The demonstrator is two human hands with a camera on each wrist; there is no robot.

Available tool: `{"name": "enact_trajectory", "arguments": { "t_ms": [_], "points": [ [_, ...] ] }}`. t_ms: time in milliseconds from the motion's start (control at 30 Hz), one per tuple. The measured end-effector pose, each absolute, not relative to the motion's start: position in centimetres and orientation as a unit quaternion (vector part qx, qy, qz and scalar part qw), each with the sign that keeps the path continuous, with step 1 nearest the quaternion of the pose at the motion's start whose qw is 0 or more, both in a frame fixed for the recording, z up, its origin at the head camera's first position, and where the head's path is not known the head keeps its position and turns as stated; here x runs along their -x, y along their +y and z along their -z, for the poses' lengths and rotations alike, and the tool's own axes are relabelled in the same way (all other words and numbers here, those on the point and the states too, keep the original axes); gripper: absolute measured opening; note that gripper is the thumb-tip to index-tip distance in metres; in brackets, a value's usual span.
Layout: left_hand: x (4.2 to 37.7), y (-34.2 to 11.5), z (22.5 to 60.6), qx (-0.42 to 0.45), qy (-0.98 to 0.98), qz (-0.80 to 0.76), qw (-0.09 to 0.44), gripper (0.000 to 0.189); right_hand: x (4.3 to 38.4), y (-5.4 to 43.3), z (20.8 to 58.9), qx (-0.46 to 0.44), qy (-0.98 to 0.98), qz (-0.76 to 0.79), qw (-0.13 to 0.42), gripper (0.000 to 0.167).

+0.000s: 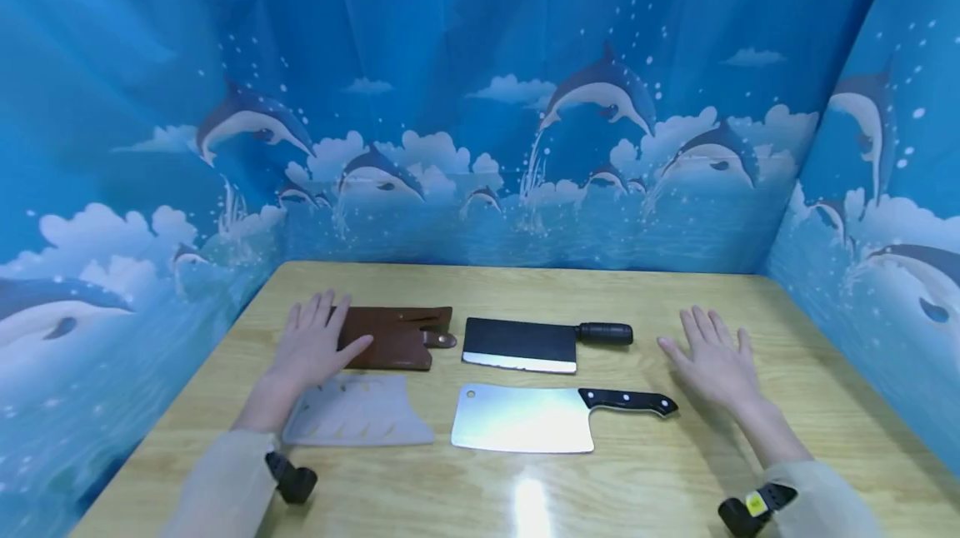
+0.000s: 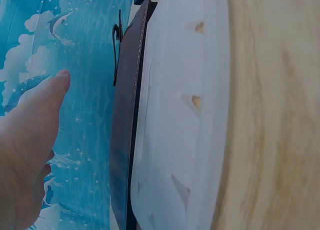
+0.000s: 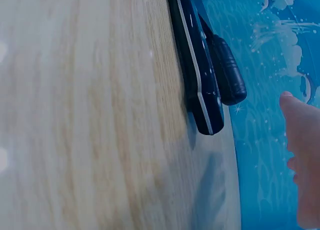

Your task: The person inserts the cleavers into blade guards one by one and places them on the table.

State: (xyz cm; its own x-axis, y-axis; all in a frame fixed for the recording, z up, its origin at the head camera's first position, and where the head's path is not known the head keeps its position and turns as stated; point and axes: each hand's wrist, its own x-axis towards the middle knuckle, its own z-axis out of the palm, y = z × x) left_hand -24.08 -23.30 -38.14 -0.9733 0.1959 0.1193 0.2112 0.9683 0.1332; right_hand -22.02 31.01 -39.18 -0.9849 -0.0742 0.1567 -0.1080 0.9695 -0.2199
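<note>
Left hand [image 1: 311, 348], fingers straight, over brown sheath [image 1: 393, 341]; right hand [image 1: 717, 366] likewise, near cleaver handles [image 1: 606, 334]; yellow label [image 1: 756, 504] illegible

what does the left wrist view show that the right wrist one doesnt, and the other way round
Only the left wrist view: the left hand, the brown sheath and the white blade guard with its slots.
Only the right wrist view: the right hand, the riveted black handle and the rounded black handle.
Both: the wooden tabletop and the blue sea-print backdrop.
</note>
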Motion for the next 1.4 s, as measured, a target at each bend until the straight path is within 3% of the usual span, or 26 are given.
{"name": "enact_trajectory", "arguments": {
  "t_ms": [267,600,833,1133,1400],
  "points": [
    [22.7,-24.0,37.5,0.117,-0.990,0.038,0.062,0.092,21.5,30.2,38.0,-0.100,-0.984,-0.098,0.112,0.073],
    [20.2,-23.7,37.0,0.180,-0.979,-0.019,0.090,0.079,20.4,27.8,37.0,-0.163,-0.973,-0.103,0.124,0.058],
    [19.1,-23.1,37.6,0.240,-0.969,0.032,0.055,0.071,20.1,26.8,38.2,-0.190,-0.955,-0.223,0.052,0.054],
    [18.6,-22.8,39.1,0.280,-0.957,0.072,0.012,0.090,20.2,26.2,39.2,-0.224,-0.934,-0.275,-0.051,0.053],
    [18.6,-22.8,39.8,0.285,-0.955,0.081,-0.020,0.107,20.4,25.9,40.0,-0.254,-0.926,-0.270,-0.069,0.055]
  ]
}}
